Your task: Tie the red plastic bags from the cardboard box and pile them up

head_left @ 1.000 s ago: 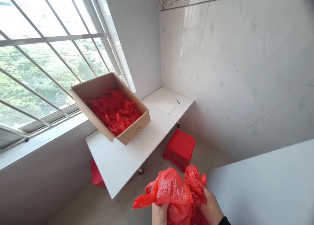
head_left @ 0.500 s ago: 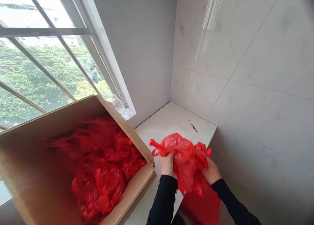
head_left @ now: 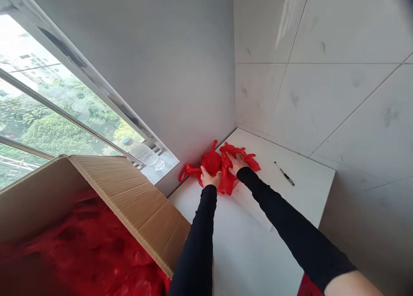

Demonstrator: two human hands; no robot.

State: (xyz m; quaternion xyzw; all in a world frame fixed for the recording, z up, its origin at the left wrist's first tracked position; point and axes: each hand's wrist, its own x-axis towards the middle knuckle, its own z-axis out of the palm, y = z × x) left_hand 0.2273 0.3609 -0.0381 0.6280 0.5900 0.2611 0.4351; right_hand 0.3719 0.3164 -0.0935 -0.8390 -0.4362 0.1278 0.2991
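A crumpled red plastic bag point(head_left: 211, 160) lies on the white tabletop, close to the grey wall near the far corner. Its looped handles stick out to the left and upward. My left hand point(head_left: 210, 177) grips the near side of it, thumb and fingers parted around the film. On the right part of the crumpled plastic, my right hand point(head_left: 237, 162) has its fingers bent into the folds; some fingertips are hidden. Both arms reach far forward in black sleeves.
An open cardboard box point(head_left: 138, 201) full of red plastic bags point(head_left: 97, 244) stands at lower left. A clear bottle point(head_left: 145, 154) is on the windowsill. A black pen point(head_left: 284, 174) lies on the white table point(head_left: 251, 257), right of my hands. Something red shows below the table's right edge.
Both hands have carried the red plastic bag forward and up to the back of the table, by the grey wall. The view has turned, so the box sits lower left.
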